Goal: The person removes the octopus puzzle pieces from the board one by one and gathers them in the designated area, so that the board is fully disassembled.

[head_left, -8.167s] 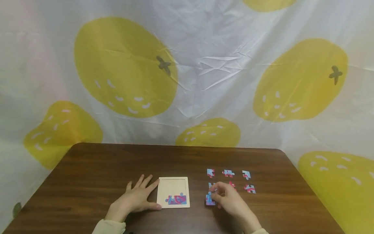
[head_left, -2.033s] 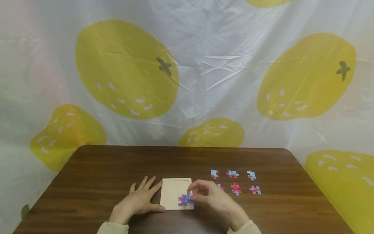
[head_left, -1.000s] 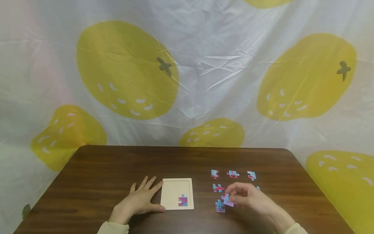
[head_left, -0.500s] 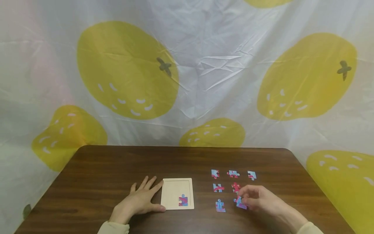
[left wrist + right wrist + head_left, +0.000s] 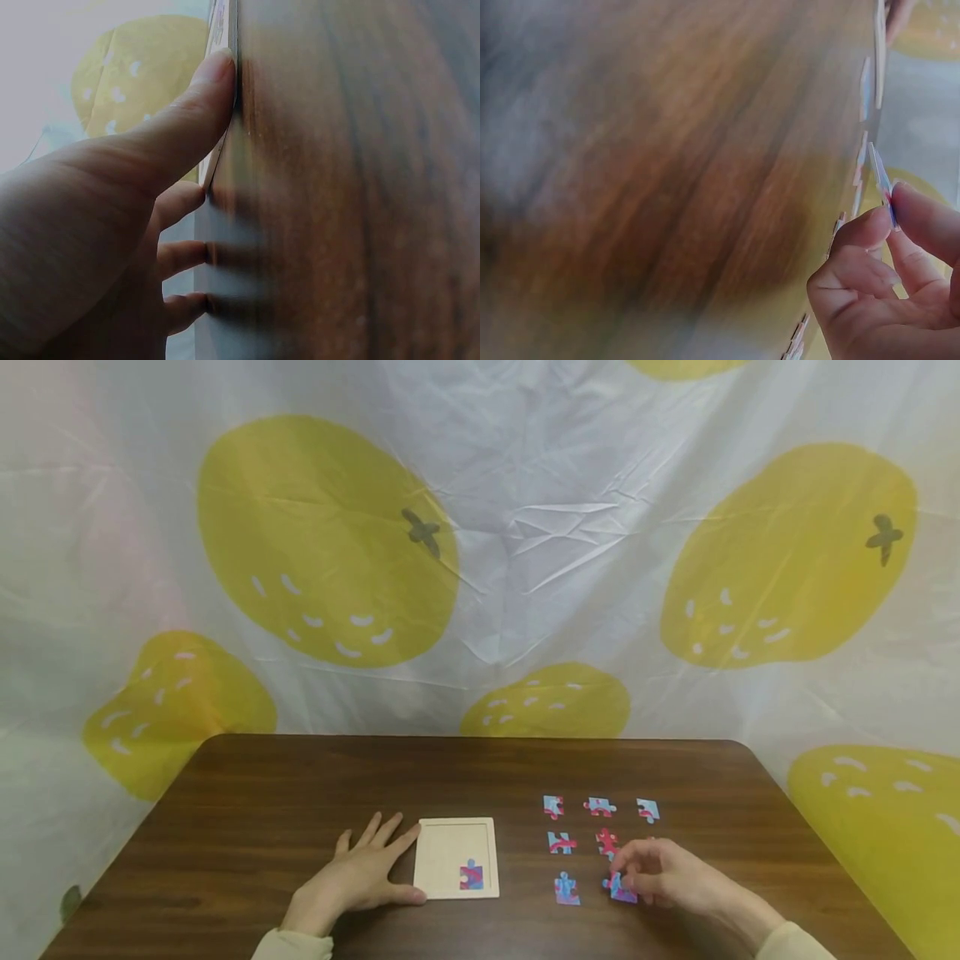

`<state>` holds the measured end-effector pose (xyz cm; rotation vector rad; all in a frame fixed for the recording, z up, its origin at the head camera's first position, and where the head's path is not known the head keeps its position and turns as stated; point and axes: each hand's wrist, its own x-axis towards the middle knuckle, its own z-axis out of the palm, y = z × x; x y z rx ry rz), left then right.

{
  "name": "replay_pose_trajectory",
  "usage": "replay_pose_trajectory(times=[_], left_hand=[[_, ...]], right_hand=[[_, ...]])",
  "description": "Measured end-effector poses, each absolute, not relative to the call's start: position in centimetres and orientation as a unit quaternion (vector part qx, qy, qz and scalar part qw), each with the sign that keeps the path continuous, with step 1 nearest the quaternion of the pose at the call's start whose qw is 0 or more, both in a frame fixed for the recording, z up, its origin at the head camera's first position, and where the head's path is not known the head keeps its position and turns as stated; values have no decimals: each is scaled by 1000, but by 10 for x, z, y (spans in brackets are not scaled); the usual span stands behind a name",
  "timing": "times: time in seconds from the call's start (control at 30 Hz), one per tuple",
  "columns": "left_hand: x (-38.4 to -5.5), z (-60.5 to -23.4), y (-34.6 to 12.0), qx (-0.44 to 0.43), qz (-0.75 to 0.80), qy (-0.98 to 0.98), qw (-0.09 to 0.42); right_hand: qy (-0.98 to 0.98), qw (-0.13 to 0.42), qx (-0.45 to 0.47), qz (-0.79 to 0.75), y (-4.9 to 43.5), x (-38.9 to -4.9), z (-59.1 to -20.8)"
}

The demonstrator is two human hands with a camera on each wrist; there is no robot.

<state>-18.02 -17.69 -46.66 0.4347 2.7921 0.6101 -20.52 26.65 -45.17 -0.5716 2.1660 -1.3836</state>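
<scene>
My left hand (image 5: 356,877) lies spread on the table, its thumb and index fingertip touching the left edge of a shallow square wooden tray (image 5: 442,852). One purple-and-pink jigsaw piece (image 5: 471,878) lies in the tray's lower right part. My right hand (image 5: 671,877) pinches a blue-and-purple jigsaw piece (image 5: 618,887) between thumb and index finger. In the right wrist view that pinched piece (image 5: 881,180) is tilted, with one end close to the table. Left of it lies a blue jigsaw piece (image 5: 567,889).
Several loose jigsaw pieces lie in rows on the dark wooden table (image 5: 360,768): a light blue corner piece (image 5: 648,810), a red piece (image 5: 606,841) and a blue-and-pink piece (image 5: 559,842) among them. Another is mostly hidden behind my right hand. A fruit-print curtain (image 5: 525,568) hangs behind.
My right hand has lifted a jigsaw piece out of the tray and carried it right, to the front row of loose pieces, lowering it there. My left hand has stayed at the tray.
</scene>
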Motion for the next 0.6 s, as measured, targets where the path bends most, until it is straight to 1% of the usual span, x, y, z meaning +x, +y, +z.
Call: replay_pose_trajectory(times=[0.17, 0.6], left_hand=[[-180, -466, -177, 148, 211, 958, 125], [-180, -467, -177, 149, 214, 957, 128]], right_hand=[[799, 255, -224, -497, 265, -206, -454], [840, 200, -269, -426, 260, -206, -458]])
